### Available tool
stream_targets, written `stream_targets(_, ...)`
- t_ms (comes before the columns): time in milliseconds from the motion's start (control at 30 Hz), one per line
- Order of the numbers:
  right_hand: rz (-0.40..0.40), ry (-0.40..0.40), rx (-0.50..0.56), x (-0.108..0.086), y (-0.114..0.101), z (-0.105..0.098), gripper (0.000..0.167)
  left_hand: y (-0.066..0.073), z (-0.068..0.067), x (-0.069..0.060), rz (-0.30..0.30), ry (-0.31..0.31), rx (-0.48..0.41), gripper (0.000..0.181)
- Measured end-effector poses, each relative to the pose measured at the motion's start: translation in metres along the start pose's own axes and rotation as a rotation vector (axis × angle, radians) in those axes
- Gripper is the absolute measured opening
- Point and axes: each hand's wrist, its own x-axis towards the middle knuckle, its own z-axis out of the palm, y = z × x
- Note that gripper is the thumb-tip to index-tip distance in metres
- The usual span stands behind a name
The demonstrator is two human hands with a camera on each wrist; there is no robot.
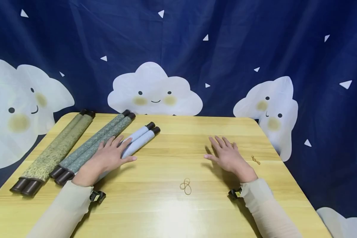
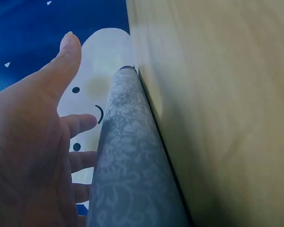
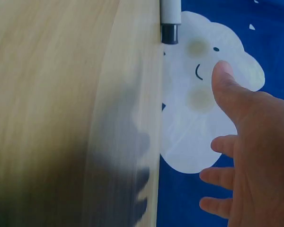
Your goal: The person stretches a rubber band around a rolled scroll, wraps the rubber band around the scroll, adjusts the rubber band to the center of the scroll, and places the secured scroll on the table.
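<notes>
My left hand (image 1: 111,157) hovers with spread fingers over a light blue double-rolled scroll (image 1: 138,142) with dark end knobs, hiding its near part. In the left wrist view that scroll's patterned roll (image 2: 132,156) lies beside the spread fingers, with no grip on it. Left of it lie a grey-green scroll (image 1: 98,142) and an olive-yellow scroll (image 1: 56,148), both rolled from two ends. My right hand (image 1: 227,155) is held above the right part of the table, fingers straight and holding nothing. Rubber bands (image 1: 185,186) lie between the hands, and a twisted rubber band (image 1: 255,160) is right of the right hand.
The wooden table (image 1: 178,132) has rounded far corners. Behind it hangs a dark blue curtain (image 1: 178,39) with smiling white clouds and small triangles. A dark wrist camera (image 1: 98,196) is strapped to the left wrist, another (image 1: 234,194) to the right.
</notes>
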Motion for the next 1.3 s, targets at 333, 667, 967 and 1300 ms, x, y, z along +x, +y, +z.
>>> stream_targets(333,-0.132,-0.006,0.256,-0.004,-0.007,0.001,0.083,0.015,0.006,0.013,0.152,0.079,0.003,0.090)
stream_targets(667,-0.196,-0.015,0.347,-0.001,-0.021,0.000,0.078,0.041,0.005,0.027,0.221,0.101,0.000,0.088)
stream_targets(967,-0.309,-0.028,0.280,-0.004,-0.040,0.003,0.079,0.066,0.011,0.028,0.323,0.055,-0.058,0.091)
stream_targets(1300,-0.499,-0.094,0.272,-0.008,-0.061,0.010,0.063,0.098,0.010,0.023,0.378,-0.027,-0.071,0.084)
